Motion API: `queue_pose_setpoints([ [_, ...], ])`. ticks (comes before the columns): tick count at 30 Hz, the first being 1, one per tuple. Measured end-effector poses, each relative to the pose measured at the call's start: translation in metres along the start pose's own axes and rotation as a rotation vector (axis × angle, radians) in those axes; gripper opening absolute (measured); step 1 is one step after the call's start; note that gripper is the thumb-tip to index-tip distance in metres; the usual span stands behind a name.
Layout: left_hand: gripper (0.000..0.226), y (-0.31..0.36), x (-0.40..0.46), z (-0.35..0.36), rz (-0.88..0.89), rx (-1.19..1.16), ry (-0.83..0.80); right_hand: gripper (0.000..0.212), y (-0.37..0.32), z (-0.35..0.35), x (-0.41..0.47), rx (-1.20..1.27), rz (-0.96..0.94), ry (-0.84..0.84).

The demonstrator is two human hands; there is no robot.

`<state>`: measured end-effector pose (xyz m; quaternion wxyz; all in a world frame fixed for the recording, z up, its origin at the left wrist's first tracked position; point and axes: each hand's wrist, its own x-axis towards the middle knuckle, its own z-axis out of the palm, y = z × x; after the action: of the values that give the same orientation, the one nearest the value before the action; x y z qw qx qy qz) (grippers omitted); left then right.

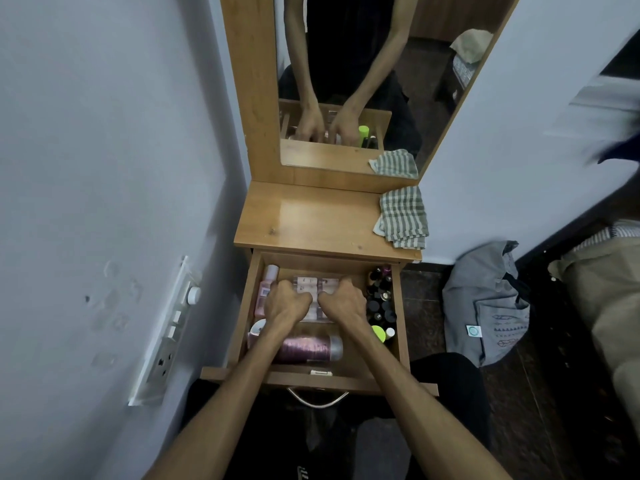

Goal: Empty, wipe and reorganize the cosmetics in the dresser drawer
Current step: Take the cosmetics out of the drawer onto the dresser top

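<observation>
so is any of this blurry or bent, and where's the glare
Head view: motion smear at the right edge beside the mirror; wide-angle bending bows the wall and socket panel; soft glare on the dresser top; drawer dim, hands sharp.

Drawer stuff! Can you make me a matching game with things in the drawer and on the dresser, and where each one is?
Things:
1. striped cloth
2. glittery pink bottle
3. dark little bottles
4. lime green cap

Places:
A. lying on its side at the front of the drawer
B. packed along the drawer's right side
C. on the dresser top, right corner
D. beside the right wrist, near the drawer's right front

Pairs: 1-C, 2-A, 3-B, 4-D
</observation>
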<state>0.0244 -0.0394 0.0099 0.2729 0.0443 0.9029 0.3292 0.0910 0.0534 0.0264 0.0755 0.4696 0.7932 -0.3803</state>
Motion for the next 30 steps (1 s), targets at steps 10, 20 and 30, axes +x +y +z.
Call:
queue_pose_setpoints([
  [10,0.017,0.002,-0.013,-0.01,0.01,-0.158,0.069,0.043,0.001,-0.013,-0.004,0.136,0.041,-0.01],
  [20,0.011,0.023,-0.048,-0.05,0.088,-0.341,0.154,0.033,0.002,-0.036,-0.03,0.238,-0.015,0.015],
  [30,0.021,0.048,-0.047,-0.086,0.185,-0.41,0.186,0.028,-0.026,-0.075,-0.039,0.334,-0.143,0.101],
])
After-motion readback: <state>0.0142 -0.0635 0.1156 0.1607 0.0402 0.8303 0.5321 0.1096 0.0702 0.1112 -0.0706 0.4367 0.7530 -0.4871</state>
